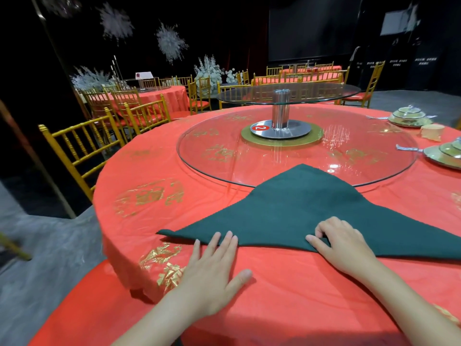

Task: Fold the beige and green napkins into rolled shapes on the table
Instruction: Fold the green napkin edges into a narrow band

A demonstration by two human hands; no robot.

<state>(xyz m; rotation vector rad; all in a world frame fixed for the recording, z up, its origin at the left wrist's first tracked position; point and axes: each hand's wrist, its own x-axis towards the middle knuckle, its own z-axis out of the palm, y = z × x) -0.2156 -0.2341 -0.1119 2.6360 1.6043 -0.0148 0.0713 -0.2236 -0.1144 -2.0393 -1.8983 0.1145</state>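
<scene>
While the dark green cloth napkin [299,211], folded to a triangle, lies flat on the round red-clothed counter [174,171], its apex overlaps the clear glass turntable [274,156]. The left hand [212,269] lies flat, its straight fingertips touching the napkin's near edge. The right hand [341,245] pinches that edge with curled fingers. A beige rolled napkin [431,132] sits far right, near stacked pale green plates [409,118].

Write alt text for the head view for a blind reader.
A dark green napkin lies folded in a triangle on a red tablecloth, tip over a glass turntable. The left hand rests flat at its near edge; the right hand pinches it.
</scene>
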